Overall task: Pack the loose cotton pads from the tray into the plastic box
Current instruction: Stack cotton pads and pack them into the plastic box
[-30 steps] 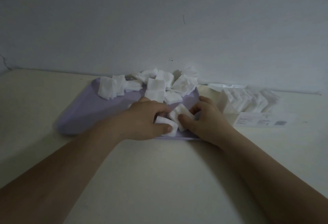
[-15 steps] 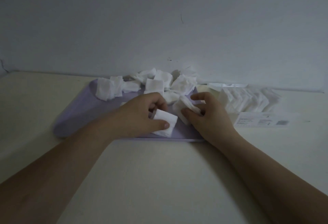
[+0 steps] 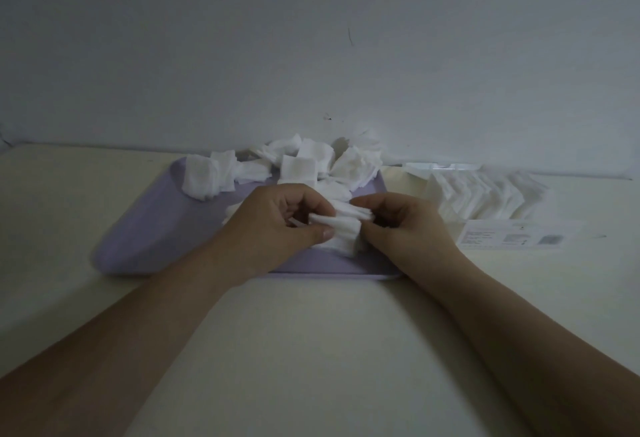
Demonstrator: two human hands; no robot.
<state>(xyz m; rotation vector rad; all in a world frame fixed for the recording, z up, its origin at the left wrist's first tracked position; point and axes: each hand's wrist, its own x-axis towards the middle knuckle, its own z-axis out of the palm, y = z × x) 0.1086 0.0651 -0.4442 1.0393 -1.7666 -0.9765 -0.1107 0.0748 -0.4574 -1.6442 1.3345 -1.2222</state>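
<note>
A lilac tray (image 3: 162, 228) lies on the table with loose white cotton pads (image 3: 301, 168) heaped along its far side. Over the tray's near right part, my left hand (image 3: 277, 225) and my right hand (image 3: 405, 225) meet and together pinch a small stack of cotton pads (image 3: 343, 225) held on edge between the fingertips. To the right of the tray stands the clear plastic box (image 3: 512, 232), with a row of upright pads (image 3: 485, 194) inside and a printed label on its front.
A pale wall rises right behind the tray and the box. The cream table (image 3: 311, 350) stretches toward me under both forearms. The box's clear lid (image 3: 443, 168) lies open against the wall.
Both hands were gathering pads separately on the tray. They have since come together, pressing their pads into one stack held between them, slightly raised.
</note>
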